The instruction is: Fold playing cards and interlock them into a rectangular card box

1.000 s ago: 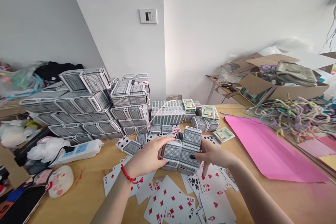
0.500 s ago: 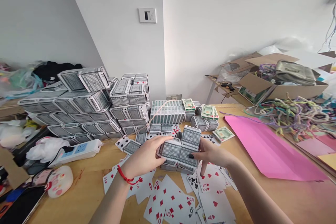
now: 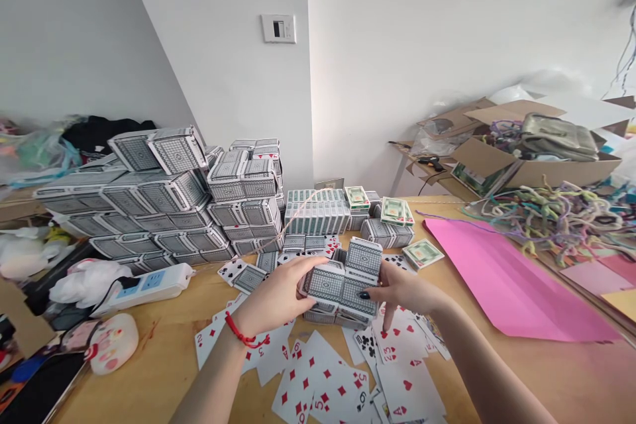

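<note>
Between my hands is a block folded from grey-backed playing cards (image 3: 324, 283), with one card face standing up at its back right. My left hand (image 3: 284, 293) grips the block's left side, fingers behind and thumb in front. On the right side, my right hand (image 3: 401, 290) holds it with the thumb on the front face and other fingers behind or below. Under the held part, more folded card blocks (image 3: 325, 316) show. Loose playing cards (image 3: 328, 381) lie face up in front, hearts, diamonds and clubs among them.
Stacked card blocks (image 3: 149, 199) rise at the left, with another stack (image 3: 243, 205) beside them. Green card packs (image 3: 396, 211) and a row of boxes (image 3: 318, 212) stand behind. A power strip (image 3: 154, 285) lies left; pink paper (image 3: 511, 285) and tangled yarn (image 3: 541, 218) lie right.
The held card block and my right hand have shifted very slightly to the right. Both hands keep their grip, and everything else looks the same.
</note>
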### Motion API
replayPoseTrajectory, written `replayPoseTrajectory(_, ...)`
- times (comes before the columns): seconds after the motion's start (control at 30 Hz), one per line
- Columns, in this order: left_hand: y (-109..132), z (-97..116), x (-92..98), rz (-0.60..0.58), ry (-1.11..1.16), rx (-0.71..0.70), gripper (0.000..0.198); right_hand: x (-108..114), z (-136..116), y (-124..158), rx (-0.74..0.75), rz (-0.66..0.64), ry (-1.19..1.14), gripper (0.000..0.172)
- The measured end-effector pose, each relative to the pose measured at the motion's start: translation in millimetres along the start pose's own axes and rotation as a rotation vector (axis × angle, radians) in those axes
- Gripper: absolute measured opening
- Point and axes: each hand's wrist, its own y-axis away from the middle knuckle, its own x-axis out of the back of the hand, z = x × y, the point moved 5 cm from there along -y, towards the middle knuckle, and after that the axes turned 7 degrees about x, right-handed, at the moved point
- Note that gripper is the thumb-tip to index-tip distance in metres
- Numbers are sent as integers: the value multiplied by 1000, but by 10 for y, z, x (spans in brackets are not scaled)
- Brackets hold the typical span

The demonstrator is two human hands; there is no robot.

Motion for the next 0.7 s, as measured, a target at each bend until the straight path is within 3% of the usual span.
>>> replayPoseTrajectory(0.3, -13, -6, -72, -52, -2, 43, 60, 58, -4, 34, -22, 11, 41, 47)
replayPoseTrajectory(0.5, 1, -15, -50, -99, 33, 88, 58, 83, 27, 5, -3, 21, 57, 40)
replayPoseTrajectory(0.7, 0, -60, -32, -121, 58, 137, 54, 87, 38, -16, 34, 12, 16, 46)
